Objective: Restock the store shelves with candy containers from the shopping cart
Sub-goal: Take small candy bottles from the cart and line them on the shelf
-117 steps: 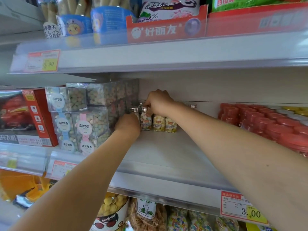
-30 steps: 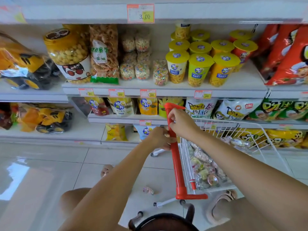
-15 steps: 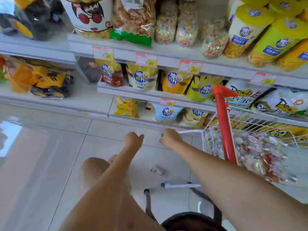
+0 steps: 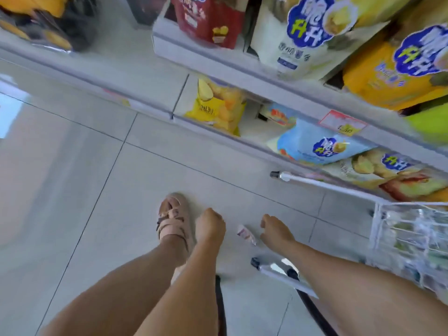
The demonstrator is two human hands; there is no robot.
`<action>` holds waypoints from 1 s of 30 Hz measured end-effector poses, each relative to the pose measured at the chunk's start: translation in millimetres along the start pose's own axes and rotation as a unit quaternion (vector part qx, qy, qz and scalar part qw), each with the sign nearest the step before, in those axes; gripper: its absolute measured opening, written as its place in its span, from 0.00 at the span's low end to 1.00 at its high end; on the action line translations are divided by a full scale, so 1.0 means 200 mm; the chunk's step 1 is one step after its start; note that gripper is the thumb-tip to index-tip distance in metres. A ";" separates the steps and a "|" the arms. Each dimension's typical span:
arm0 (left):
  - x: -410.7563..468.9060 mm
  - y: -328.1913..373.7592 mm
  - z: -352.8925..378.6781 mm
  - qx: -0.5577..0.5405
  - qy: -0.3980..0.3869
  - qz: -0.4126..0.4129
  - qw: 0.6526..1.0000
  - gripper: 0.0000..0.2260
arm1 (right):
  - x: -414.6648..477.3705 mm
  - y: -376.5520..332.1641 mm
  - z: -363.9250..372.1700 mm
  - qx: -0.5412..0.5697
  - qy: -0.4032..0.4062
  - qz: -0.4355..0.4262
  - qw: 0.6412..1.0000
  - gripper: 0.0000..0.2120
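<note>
Two hands are recorded low over the floor tiles [image 4: 97,214]: left hand [image 4: 210,226] loosely curled, nothing held; right hand [image 4: 275,230] slack-fingered, empty, just beside one candy container [image 4: 246,235]. The container is laid flat between them, long axis slanted far-left to near-right, label unreadable. One wire shopping cart [image 4: 378,219] is noted at right, and on the shelves [image 4: 169,44] beyond, four bags marked 升升 [image 4: 308,27], one yellow bag [image 4: 215,105] and one red bag [image 4: 211,18].

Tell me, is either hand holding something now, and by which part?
Nothing is held. The left hand and right hand are near a candy container on the floor.
</note>
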State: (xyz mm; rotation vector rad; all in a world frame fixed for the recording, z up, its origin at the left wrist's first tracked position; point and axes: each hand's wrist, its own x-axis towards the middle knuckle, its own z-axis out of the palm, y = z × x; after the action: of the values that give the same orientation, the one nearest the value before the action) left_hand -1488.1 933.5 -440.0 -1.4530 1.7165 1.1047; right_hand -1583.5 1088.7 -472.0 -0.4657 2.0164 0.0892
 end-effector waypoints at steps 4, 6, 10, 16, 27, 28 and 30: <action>0.20 -0.18 0.09 0.000 0.005 -0.006 1.000 0.12 | 0.19 -0.01 0.18 -0.013 -0.023 -0.016 1.000 0.15; 0.26 -0.25 0.14 -0.006 0.005 -0.005 1.000 0.12 | 0.26 -0.01 0.26 -0.019 -0.024 -0.015 0.999 0.16; 0.30 -0.31 0.20 -0.021 -0.005 -0.014 1.000 0.07 | 0.37 0.00 0.40 -0.030 -0.023 -0.005 0.999 0.18; 0.41 -0.35 0.26 -0.038 0.024 -0.047 0.998 0.22 | 0.51 -0.01 0.55 -0.035 -0.031 0.034 0.998 0.18; 0.36 -0.26 0.24 -0.065 0.047 -0.061 0.995 0.21 | 0.52 -0.03 0.41 -0.024 -0.035 0.020 0.999 0.20; 0.34 -0.23 0.24 -0.076 0.046 -0.059 0.994 0.19 | 0.50 -0.03 0.38 0.010 -0.023 0.019 0.999 0.20; 0.29 -0.16 0.22 -0.101 0.050 -0.055 0.992 0.13 | 0.44 -0.04 0.31 0.088 0.006 0.028 0.996 0.21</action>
State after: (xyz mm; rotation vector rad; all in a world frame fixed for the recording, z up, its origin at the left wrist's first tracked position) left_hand -1470.9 944.9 -516.8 -1.7318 1.6067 1.1931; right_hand -1564.6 1072.3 -577.5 -0.2975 2.0280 -0.0562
